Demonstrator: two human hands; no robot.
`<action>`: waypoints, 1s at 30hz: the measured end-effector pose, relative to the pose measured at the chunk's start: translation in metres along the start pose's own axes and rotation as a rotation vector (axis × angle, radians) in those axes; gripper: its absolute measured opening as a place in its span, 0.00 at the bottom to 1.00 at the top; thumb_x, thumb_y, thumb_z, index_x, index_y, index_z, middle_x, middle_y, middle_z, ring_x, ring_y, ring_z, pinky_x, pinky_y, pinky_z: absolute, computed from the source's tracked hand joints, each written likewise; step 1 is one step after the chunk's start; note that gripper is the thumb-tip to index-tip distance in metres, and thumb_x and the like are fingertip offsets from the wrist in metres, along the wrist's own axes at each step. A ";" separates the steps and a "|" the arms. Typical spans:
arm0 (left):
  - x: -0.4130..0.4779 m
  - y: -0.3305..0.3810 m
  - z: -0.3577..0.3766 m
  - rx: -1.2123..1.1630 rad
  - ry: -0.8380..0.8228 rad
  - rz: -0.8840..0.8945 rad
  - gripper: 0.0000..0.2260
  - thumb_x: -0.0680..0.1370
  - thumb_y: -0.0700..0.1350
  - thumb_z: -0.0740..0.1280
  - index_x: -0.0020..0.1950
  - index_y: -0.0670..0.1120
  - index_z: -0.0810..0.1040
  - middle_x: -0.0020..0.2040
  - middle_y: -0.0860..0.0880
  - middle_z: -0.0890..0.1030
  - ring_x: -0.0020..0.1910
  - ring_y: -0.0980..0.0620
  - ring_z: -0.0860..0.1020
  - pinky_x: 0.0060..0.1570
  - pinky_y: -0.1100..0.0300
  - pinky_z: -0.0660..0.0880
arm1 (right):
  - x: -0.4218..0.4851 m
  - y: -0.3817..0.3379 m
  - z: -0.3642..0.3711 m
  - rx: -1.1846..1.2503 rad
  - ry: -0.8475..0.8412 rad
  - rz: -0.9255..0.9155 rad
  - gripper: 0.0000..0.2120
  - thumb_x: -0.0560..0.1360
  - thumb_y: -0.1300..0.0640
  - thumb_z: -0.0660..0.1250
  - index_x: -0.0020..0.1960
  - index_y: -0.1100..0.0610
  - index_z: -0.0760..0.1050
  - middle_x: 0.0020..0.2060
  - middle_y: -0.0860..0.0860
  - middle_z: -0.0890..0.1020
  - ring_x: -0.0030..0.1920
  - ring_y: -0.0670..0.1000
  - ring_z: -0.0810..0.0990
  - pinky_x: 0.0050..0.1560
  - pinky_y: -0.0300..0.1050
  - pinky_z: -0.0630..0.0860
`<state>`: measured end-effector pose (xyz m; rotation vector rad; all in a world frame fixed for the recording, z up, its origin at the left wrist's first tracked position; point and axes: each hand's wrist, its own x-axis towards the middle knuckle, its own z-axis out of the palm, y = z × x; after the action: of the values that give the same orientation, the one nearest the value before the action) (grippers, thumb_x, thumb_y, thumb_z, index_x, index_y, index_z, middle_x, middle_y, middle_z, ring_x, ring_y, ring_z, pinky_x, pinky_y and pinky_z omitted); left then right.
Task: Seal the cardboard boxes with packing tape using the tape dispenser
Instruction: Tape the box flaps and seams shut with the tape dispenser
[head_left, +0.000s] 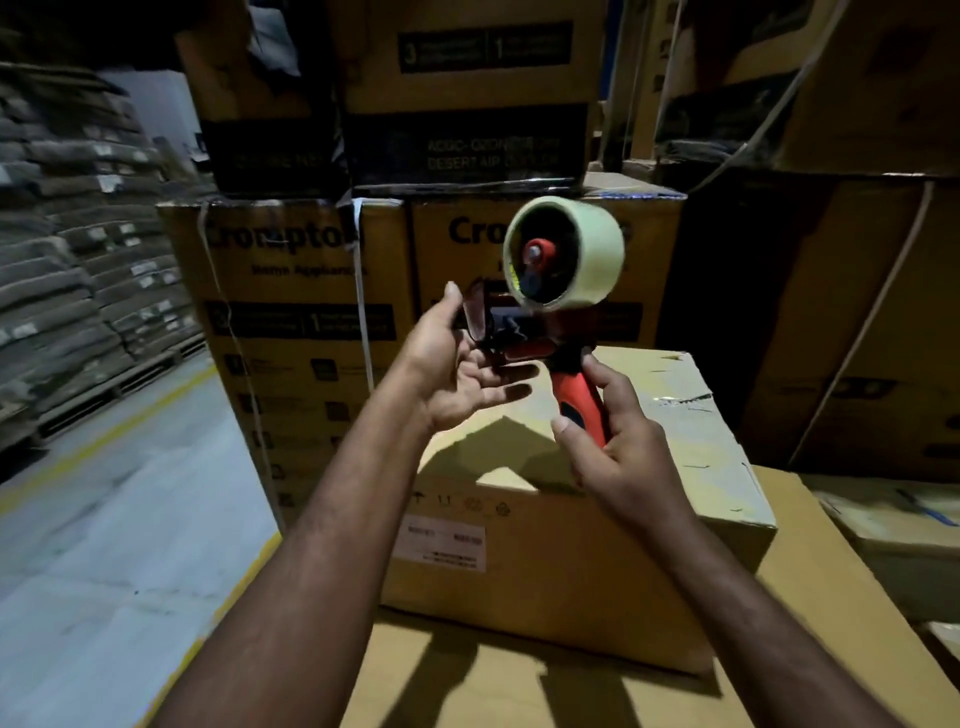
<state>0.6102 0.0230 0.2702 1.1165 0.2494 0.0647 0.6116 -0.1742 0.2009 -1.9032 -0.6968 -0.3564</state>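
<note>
Tape dispenser: red-and-black plastic pistol-grip tape dispenser (524, 340), held upright in the air above the small box, roll uppermost.
Tape roll: wide, pale roll of packing tape (597, 260), mounted on the dispenser's red hub.
Right hand: right hand (623, 447) wrapped round the red handle, with the fingers curled behind it and the thumb laid across the front.
Left hand: left hand (457, 369) palm-up at the dispenser's dark front end. The fingers are straight and slightly spread beneath it, and the thumb is raised beside the dark flap. Whether it touches the tape end cannot be told.
Small box: plain brown cardboard box (545, 587), directly under both hands, top closed, with a white printed label (439, 548) on its near face.
Support: broad flat brown cardboard surface (519, 696), carrying the small box.
Behind: stacked printed cardboard cartons (291, 291), some bound with pale straps.
Left side: grey concrete floor (104, 545) with a yellow line; grey sacks (62, 234) stacked on pallets.
</note>
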 end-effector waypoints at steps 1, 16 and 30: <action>0.003 0.004 0.008 -0.030 -0.040 -0.006 0.36 0.81 0.70 0.53 0.64 0.39 0.79 0.57 0.35 0.84 0.55 0.34 0.84 0.60 0.37 0.77 | 0.001 -0.004 -0.006 -0.048 0.018 -0.023 0.31 0.79 0.52 0.69 0.78 0.45 0.59 0.58 0.43 0.72 0.48 0.44 0.77 0.47 0.35 0.76; 0.101 -0.025 0.136 0.135 -0.368 -0.413 0.11 0.77 0.48 0.71 0.42 0.41 0.79 0.34 0.47 0.80 0.28 0.53 0.80 0.27 0.59 0.80 | -0.016 0.019 -0.090 -0.343 0.367 0.144 0.33 0.79 0.50 0.68 0.79 0.42 0.57 0.66 0.52 0.75 0.53 0.50 0.76 0.48 0.46 0.78; 0.151 -0.046 0.177 0.270 -0.481 -0.421 0.09 0.80 0.48 0.70 0.45 0.43 0.79 0.34 0.46 0.84 0.26 0.54 0.81 0.28 0.60 0.82 | -0.013 0.033 -0.104 -0.433 0.452 0.308 0.33 0.79 0.48 0.68 0.78 0.37 0.57 0.55 0.48 0.73 0.45 0.50 0.80 0.43 0.53 0.82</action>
<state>0.7938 -0.1263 0.2775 1.2891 0.0565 -0.6212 0.6281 -0.2819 0.2132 -2.1851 -0.0193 -0.7541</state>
